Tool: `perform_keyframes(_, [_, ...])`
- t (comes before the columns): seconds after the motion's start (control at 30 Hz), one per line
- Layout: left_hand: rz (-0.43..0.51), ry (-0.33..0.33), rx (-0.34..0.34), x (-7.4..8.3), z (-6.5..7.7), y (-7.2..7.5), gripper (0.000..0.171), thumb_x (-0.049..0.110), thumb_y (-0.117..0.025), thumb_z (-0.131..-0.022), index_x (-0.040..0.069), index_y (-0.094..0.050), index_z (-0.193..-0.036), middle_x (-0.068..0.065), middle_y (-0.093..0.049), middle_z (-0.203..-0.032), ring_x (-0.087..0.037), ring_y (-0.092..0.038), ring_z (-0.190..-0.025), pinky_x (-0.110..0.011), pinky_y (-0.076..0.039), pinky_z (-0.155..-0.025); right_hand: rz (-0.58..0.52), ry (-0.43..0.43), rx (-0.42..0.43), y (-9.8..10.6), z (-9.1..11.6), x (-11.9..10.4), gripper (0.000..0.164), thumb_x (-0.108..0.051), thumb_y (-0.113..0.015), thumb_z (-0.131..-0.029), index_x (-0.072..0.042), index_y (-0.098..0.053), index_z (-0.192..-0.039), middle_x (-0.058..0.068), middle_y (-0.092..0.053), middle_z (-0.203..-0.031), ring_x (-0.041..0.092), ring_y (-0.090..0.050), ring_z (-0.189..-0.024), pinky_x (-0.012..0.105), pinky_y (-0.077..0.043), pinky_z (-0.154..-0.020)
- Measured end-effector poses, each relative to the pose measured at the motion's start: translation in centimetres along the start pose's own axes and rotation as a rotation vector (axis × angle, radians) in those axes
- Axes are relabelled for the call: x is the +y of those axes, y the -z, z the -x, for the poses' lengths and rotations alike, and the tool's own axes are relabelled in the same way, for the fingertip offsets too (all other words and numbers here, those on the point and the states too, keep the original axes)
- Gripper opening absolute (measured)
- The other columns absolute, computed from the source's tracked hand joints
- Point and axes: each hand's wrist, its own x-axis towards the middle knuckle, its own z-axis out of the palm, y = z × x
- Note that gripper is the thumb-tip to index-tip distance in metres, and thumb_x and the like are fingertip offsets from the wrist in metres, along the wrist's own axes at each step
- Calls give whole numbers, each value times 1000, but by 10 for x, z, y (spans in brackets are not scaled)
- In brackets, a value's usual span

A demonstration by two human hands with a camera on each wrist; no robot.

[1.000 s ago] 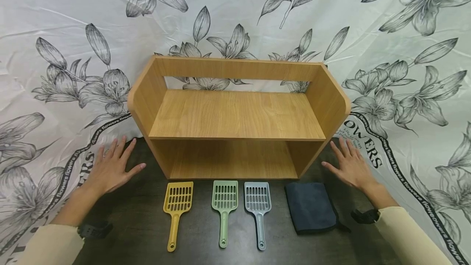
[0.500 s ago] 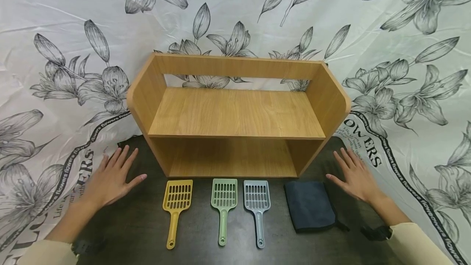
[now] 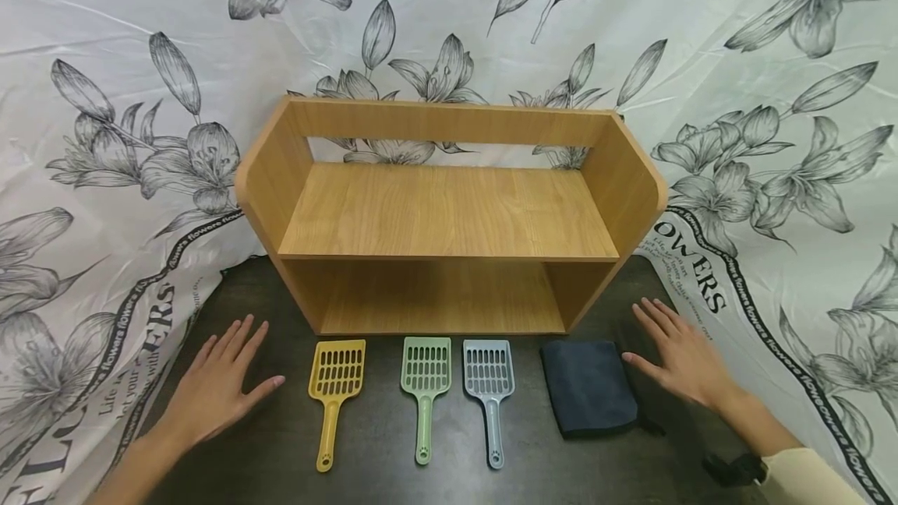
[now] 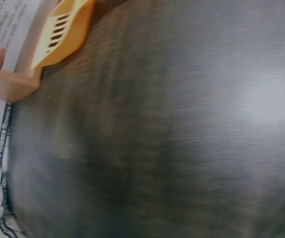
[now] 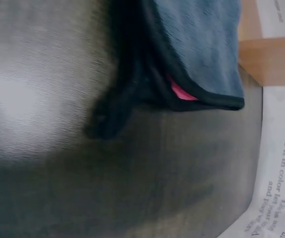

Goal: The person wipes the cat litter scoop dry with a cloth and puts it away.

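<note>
My left hand [image 3: 217, 384] is spread with straight fingers at the left, over the dark tabletop and apart from the yellow slotted scoop [image 3: 330, 419]. To the right of that scoop lie a green slotted scoop [image 3: 424, 419] and a blue-grey slotted scoop [image 3: 493, 421], handles towards me. A dark blue folded cloth [image 3: 589, 388] comes last in the row. Beside it, my right hand [image 3: 684, 365] is held with fingers extended and nothing in it. In the right wrist view the cloth [image 5: 197, 44] shows a dark edge and a bit of pink inside.
Behind the row stands a two-level wooden shelf [image 3: 449, 213] with raised sides and a back rail. White flower-print fabric [image 3: 449, 14] covers the back and both sides. The dark table [image 3: 393, 482] lies under everything.
Both hands have drawn back towards me, the left one more, and the right hand has also shifted slightly right. The scoops, cloth and shelf keep their places; the view has shifted a little.
</note>
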Motion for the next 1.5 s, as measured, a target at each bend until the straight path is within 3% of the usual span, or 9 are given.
perform_keyframes(0.17, [0,-13,8,16,17,-5,101,63,-75,-90,5,-37,-164,-25,-33,-168,-42,-27,-157,-43,8,-130,-25,22,12,-2,12,-12,93,-49,-86,-83,-8,-50,-158,23,-51,-156,48,-47,-140,64,-43,-102])
perform_keyframes(0.27, [19,-24,16,28,22,-7,100,63,-78,-87,5,-42,-161,-25,-38,-164,-45,-38,-150,-39,7,-130,-49,43,9,-3,17,-21,94,-47,-87,-83,-10,-48,-159,21,-50,-157,45,-46,-142,51,-33,-120])
perform_keyframes(0.33, [42,-33,21,37,24,-6,99,62,-80,-86,4,-46,-158,-24,-41,-163,-45,-42,-145,-45,-4,-131,-60,73,10,-5,19,-27,93,-48,-86,-84,-9,-48,-159,20,-50,-158,43,-46,-143,37,-19,-128])
perform_keyframes(0.43, [72,-33,26,49,26,-7,98,63,-82,-83,4,-50,-155,-22,-45,-159,-46,-48,-139,-58,-28,-122,-93,142,20,-8,18,-37,91,-50,-84,-86,-5,-50,-157,20,-52,-157,41,-46,-143,20,-1,-127])
perform_keyframes(0.5, [94,-19,25,58,26,-6,96,63,-84,-82,4,-53,-153,-21,-48,-156,-46,-51,-136,-63,-40,-110,-105,183,21,-11,17,-44,89,-53,-82,-88,-5,-51,-156,19,-52,-157,41,-47,-143,21,-3,-127])
perform_keyframes(0.7, [133,87,-17,84,27,-5,90,63,-86,-81,4,-60,-143,-20,-57,-142,-43,-59,-125,-64,-51,-96,-161,254,-12,-15,15,-67,89,-53,-81,-89,-6,-48,-158,17,-50,-160,41,-47,-144,25,-10,-128])
perform_keyframes(0.8, [162,135,0,96,29,-9,85,61,-88,-79,2,-64,-136,-20,-61,-135,-41,-64,-118,-62,-56,-87,-178,294,-17,-17,16,-78,90,-54,-81,-89,-4,-50,-157,18,-50,-160,41,-48,-144,26,-11,-128])
perform_keyframes(1.1, [225,304,-59,123,38,-25,99,67,-86,-77,-4,-59,-140,-24,-62,-131,-45,-65,-115,-65,-54,-90,-204,383,14,-30,19,-97,96,-56,-86,-83,-1,-53,-153,21,-51,-158,41,-49,-143,26,-12,-129])
perform_keyframes(1.5, [238,284,7,131,43,-40,98,58,-96,-68,-7,-62,-133,-24,-65,-124,-44,-67,-109,-61,-56,-87,-201,361,-18,-53,33,-99,107,-61,-91,-74,-2,-53,-154,22,-50,-158,42,-50,-142,19,-11,-126])
